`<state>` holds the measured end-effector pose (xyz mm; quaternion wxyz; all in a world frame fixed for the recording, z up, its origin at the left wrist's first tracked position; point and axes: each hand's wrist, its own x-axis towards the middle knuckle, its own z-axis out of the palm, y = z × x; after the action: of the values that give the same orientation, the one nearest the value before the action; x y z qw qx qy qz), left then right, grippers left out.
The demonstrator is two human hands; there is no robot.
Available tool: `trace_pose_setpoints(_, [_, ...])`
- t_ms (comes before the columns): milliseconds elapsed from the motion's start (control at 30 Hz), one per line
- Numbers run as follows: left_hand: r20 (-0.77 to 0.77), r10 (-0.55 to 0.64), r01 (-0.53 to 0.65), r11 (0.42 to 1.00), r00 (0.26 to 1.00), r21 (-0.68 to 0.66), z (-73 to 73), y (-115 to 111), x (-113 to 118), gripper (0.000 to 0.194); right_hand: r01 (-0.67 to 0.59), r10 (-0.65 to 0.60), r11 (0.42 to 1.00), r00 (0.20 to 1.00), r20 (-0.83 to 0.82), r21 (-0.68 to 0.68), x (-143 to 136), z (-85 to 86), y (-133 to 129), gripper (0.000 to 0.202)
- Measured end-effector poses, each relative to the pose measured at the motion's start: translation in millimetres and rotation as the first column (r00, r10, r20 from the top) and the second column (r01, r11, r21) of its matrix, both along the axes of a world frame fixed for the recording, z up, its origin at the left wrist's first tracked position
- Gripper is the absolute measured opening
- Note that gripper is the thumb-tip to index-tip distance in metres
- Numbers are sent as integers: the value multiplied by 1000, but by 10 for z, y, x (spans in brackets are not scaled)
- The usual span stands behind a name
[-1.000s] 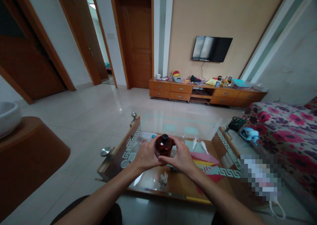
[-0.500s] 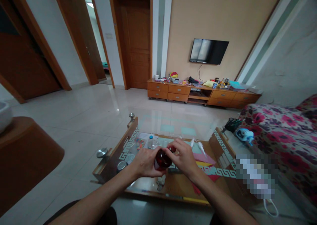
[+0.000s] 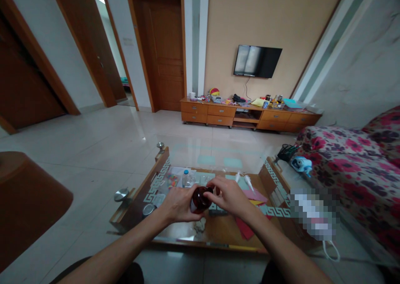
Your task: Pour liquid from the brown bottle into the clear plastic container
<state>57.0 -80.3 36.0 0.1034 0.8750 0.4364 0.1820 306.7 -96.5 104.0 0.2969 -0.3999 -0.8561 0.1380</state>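
A dark red-brown bottle [image 3: 199,201] is held above the glass-topped coffee table [image 3: 218,245], tilted with its neck toward the right. My left hand [image 3: 179,202] wraps round the body of the bottle from the left. With fingers bent and pinched together, my right hand [image 3: 229,197] is at the neck end; whether a cap lies between thumb and fingers cannot be made out. Behind the left hand stands a small clear bottle with a blue cap [image 3: 186,173]. A round-topped can or jar [image 3: 149,210] is near my left forearm.
White nozzle-tipped bottles [image 3: 248,183] and red paper [image 3: 244,229] lie at the table's right. Colourful small pieces [image 3: 173,179] are at its left. Metal knobs [image 3: 121,194] stick up at the left side. A floral sofa [image 3: 350,167] stands to the right, a low TV cabinet [image 3: 218,109] ahead.
The view has shifted slightly, so the room appears a little further left. Both hands keep hold at the bottle, which looks slightly more tilted; the right fingers have shifted a little at its neck.
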Motion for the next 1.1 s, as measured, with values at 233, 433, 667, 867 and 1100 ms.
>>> trace_pose_setpoints(233, [-52, 12, -11, 1000, 999, 10, 47, -24, 26, 81, 8, -8, 1000, 1000, 10, -7, 100, 55, -35, 51])
trace_pose_setpoints(433, [-70, -29, 32, 999, 997, 33, 51, -46, 50, 82, -27, 27, 1000, 997, 73, 2, 130, -14, 15, 18])
trace_pose_setpoints(667, [-92, 13, -9, 999, 996, 38, 116, -47, 13, 78, -138, 136, 990, 989, 50, 25, 110, 83, -60, 28])
trace_pose_setpoints(867, [-15, -67, 67, 998, 998, -16, 222, -16, -95, 74, -144, 151, 988, 980, -132, 60, 57, 87, -37, 37])
trace_pose_setpoints(1100, [68, 40, -41, 999, 997, 15, 276, 154, -417, 87, 147, -146, 989, 988, -44, 24, 388, -117, 330, 30])
